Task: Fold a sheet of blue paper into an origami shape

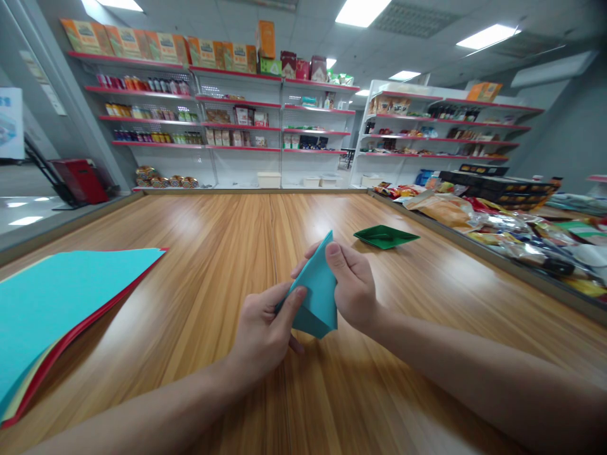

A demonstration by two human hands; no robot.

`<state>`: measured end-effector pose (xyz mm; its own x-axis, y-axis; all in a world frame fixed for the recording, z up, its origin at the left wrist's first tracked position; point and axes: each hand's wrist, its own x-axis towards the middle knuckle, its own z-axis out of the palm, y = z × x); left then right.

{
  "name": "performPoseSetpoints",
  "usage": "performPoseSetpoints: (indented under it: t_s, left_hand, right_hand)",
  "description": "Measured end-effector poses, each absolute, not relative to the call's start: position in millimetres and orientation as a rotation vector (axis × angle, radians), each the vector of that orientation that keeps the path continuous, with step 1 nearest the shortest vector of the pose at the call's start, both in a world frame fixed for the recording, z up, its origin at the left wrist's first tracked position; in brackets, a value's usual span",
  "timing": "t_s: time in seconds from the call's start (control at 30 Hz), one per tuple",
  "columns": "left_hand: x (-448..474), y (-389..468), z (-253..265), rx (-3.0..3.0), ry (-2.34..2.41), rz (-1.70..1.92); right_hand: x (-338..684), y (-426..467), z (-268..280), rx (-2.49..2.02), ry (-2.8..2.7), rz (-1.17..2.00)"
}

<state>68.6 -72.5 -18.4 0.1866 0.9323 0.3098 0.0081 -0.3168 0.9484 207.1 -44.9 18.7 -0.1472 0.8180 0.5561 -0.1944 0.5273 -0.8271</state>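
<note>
Wooden table [213, 234] is being used as the work surface. On its left side, a stack of coloured paper [80, 278] is being seen flat: cyan on top, cream and red at the edges, no folds being shown. Above the table's middle, the left hand [263, 332] and right hand [355, 284] are being closed on one cyan folded sheet [318, 291]: lower left being pinched by the left, upper right near the tip by the right. Judged part-done: creases and a pointed shape are being shown, opened-out form not yet. Beyond the right hand, a green folded-paper boat [386, 236] is being rested on the table, apparently finished. Labels: no brands being made out on the shelving [237, 172]; signboard [10, 123] being cropped, letters uncertain; print on orange cartons [168, 49] being blurred
</note>
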Motion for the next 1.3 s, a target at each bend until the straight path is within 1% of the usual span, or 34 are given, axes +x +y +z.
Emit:
performPoseSetpoints:
  t_s: [0.6,0.93,1.17,1.3]
  left_hand:
    - [70,-73,-19,1.509,0.92,1.271]
    - [69,-73,-17,1.512,0.94,1.267]
    - [69,-72,-17,1.535,0.931,1.267]
    - [69,-73,-16,1.579,0.938,1.267]
  right_hand:
    - [208,-43,15,-0.566,-1.46,0.932]
    - [209,-44,19,-0.572,-1.502,0.866]
    - [210,-44,24,-0.599,-1.452,0.89]
    - [211,-44,30,-0.643,-1.44,0.833]
